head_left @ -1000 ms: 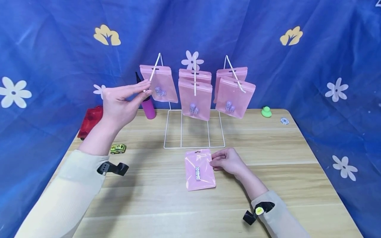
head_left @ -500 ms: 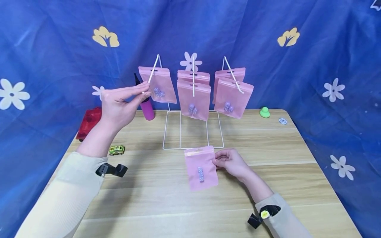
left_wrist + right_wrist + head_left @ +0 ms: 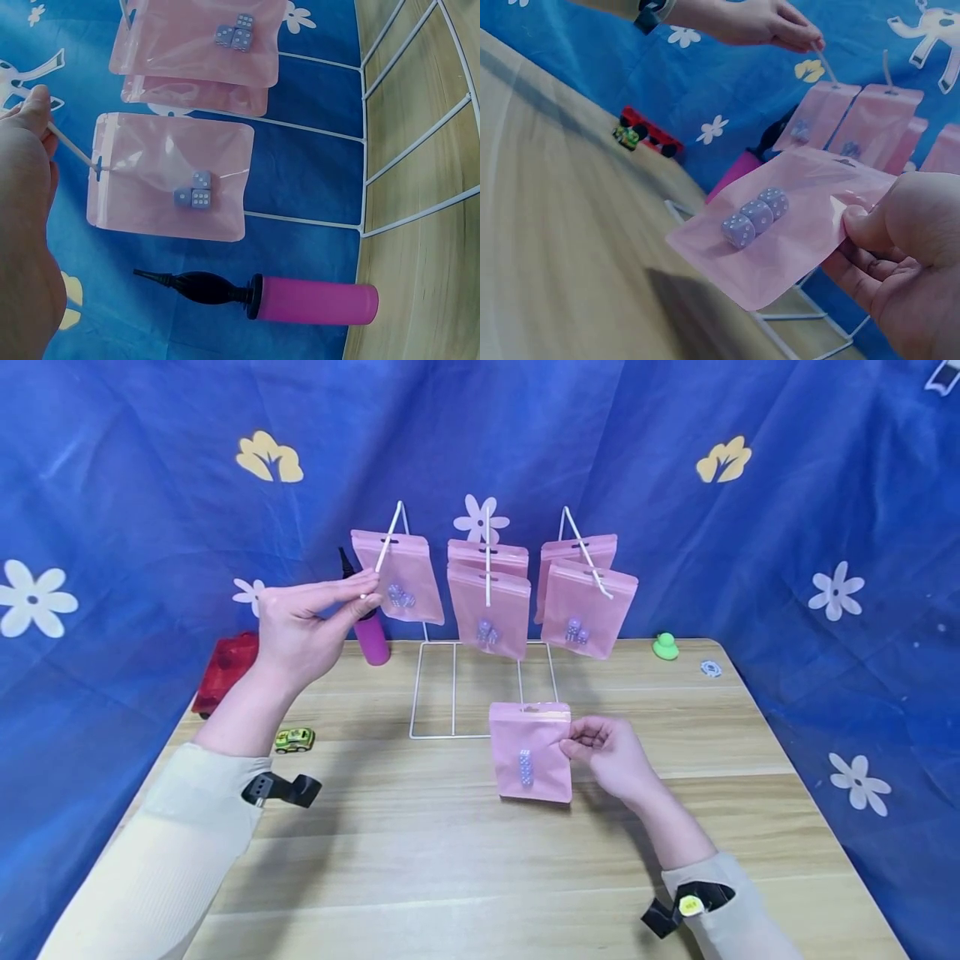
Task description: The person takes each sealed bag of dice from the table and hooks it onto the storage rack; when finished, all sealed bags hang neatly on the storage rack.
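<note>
My left hand (image 3: 311,627) pinches the tip of the left prong of a white wire rack (image 3: 453,693). On that prong hangs one pink zip bag (image 3: 172,150) with dice inside. My right hand (image 3: 611,756) pinches the right edge of another pink zip bag (image 3: 510,747), raised off the table with its hang hole at the top. Three dice (image 3: 756,216) sit in a row inside it, seen in the right wrist view. Two pink bags hang on the middle prong, the front bag (image 3: 487,610) partly covering the other. The right prong also carries two, the front bag (image 3: 588,610) tilted.
A magenta hand pump (image 3: 372,639) stands behind my left hand. Left of it are a red toy truck (image 3: 225,668) and a green toy car (image 3: 295,740). A green rubber duck (image 3: 665,646) and a poker chip (image 3: 711,668) sit at the back right. Blue cloth surrounds the table.
My right hand has lifted the pink zip bag from the table and moved it up and slightly right, tipping it more upright. My left hand stays on the prong tip.
</note>
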Available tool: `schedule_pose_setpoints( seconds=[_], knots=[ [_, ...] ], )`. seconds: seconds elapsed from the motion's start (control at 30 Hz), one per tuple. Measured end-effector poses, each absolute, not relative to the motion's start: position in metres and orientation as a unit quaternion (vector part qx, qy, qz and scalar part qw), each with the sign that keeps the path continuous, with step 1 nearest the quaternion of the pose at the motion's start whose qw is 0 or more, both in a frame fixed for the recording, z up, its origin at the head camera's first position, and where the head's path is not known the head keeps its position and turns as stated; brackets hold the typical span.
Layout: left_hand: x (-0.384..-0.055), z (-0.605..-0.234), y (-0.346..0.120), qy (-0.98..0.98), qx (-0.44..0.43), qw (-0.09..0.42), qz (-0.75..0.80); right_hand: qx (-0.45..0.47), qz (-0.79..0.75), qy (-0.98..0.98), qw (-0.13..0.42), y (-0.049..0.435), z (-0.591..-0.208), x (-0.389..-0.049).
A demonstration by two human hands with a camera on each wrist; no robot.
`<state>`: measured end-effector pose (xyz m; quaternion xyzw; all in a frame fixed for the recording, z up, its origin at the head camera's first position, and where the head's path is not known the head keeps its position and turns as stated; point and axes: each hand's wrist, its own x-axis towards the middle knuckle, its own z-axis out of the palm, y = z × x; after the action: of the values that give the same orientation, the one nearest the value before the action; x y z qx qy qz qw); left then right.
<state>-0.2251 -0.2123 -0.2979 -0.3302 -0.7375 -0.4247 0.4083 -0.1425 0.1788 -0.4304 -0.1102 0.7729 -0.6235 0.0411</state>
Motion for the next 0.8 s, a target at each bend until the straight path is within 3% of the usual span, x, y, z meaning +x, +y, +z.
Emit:
schedule_pose_setpoints(
  seconds=[0.8],
  knots=[
    [-0.224, -0.296, -0.211, -0.740, -0.340, 0.399, -0.422, -0.180, -0.634, 0.750, -0.058, 0.186, -0.338, -0.153]
  ],
)
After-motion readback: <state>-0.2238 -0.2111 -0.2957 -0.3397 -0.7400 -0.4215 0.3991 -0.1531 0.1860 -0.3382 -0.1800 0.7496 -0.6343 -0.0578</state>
